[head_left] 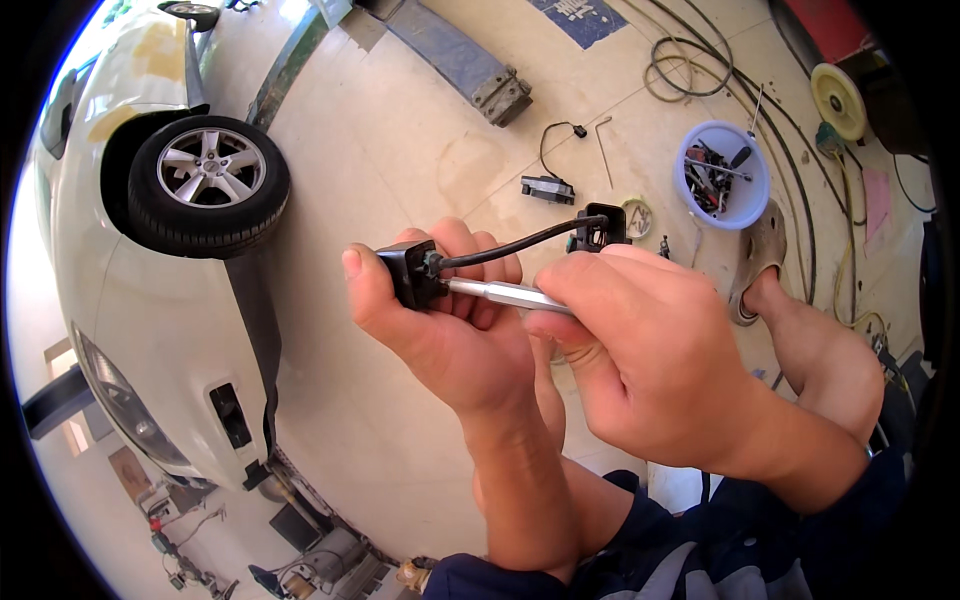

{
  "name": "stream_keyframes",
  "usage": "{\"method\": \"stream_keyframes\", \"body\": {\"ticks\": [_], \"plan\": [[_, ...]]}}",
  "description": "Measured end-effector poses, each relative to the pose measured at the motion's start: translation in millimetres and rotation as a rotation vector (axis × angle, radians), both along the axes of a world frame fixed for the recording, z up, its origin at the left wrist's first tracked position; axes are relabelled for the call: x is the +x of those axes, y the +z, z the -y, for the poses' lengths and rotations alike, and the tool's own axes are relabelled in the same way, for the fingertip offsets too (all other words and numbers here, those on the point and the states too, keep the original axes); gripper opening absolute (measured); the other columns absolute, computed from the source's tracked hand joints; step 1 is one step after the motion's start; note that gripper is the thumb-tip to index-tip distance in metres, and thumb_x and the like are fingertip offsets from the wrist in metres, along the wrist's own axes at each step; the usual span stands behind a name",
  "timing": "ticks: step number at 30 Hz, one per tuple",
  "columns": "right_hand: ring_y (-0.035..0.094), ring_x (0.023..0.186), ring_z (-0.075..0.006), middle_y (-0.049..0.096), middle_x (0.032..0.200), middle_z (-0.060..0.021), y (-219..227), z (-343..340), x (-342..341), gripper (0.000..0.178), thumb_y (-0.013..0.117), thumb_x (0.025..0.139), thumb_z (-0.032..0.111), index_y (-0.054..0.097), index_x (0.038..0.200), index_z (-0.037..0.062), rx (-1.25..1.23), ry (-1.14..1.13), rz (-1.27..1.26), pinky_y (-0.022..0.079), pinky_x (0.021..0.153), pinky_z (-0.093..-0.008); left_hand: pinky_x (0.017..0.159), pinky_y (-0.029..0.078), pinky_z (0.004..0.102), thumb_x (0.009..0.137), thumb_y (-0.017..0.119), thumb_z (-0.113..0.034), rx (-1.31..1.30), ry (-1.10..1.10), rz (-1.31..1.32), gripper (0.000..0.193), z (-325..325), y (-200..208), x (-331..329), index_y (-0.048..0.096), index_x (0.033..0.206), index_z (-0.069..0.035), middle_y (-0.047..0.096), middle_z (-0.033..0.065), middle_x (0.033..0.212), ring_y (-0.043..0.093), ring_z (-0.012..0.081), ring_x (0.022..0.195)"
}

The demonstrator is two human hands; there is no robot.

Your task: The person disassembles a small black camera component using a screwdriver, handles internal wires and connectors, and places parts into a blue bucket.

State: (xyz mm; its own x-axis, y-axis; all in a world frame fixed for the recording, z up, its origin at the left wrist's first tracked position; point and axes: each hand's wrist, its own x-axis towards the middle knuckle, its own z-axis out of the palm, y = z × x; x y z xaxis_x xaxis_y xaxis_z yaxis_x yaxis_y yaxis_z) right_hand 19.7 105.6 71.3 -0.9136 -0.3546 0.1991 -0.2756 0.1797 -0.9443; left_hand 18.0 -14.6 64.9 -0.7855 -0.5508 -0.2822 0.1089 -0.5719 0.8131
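In the middle of the view, my left hand (450, 330) is closed round a small black plastic housing (408, 273), gripping it between thumb and fingers. A black cable (525, 241) runs from this housing to a black square frame-like part (603, 226), partly hidden behind my other hand. My right hand (640, 350) pinches a slim silver screwdriver (505, 293). Its tip meets the housing's side just below the cable's entry; the exact contact point is too small to make out.
A white car with its front wheel (212, 180) turned out stands left. On the tiled floor lie a black connector module (547, 188), a bent metal rod (604, 150), a roll of tape (636, 217) and hoses (690, 65). A pale blue bowl (760, 195) holds screws and tools beside my foot.
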Motion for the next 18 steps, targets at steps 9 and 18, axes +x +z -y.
{"method": "stream_keyframes", "body": {"ticks": [9, 18], "plan": [[0.023, 0.043, -0.0051, 0.033, 0.054, 0.0071, 10.5, -14.9, -24.9, 0.038, 0.044, 0.102, 0.028, 0.06, 0.087, -0.003, -0.489, 0.628, 1.462, 0.021, 0.04, -0.023, 0.045, 0.014, 0.029, 0.094, 0.036, -0.055, -0.077, -0.336, -0.219, 0.055, 22.9, -4.6, 6.8, 0.025, 0.06, -0.013, 0.022, -0.0024, 0.052, 0.014, 0.0101, 0.048], [0.023, 0.043, -0.0042, 0.032, 0.053, 0.0068, 9.7, -11.8, -15.6, 0.031, 0.048, 0.1, 0.023, 0.055, 0.079, 0.0015, -0.63, 0.54, 1.536, 0.019, 0.039, -0.0233, 0.045, 0.016, 0.0293, 0.094, 0.038, -0.054, -0.105, -0.407, -0.246, 0.055, 32.0, -6.2, 9.7, 0.028, 0.06, -0.012, 0.025, -0.0014, 0.052, 0.016, 0.0103, 0.047]]}}
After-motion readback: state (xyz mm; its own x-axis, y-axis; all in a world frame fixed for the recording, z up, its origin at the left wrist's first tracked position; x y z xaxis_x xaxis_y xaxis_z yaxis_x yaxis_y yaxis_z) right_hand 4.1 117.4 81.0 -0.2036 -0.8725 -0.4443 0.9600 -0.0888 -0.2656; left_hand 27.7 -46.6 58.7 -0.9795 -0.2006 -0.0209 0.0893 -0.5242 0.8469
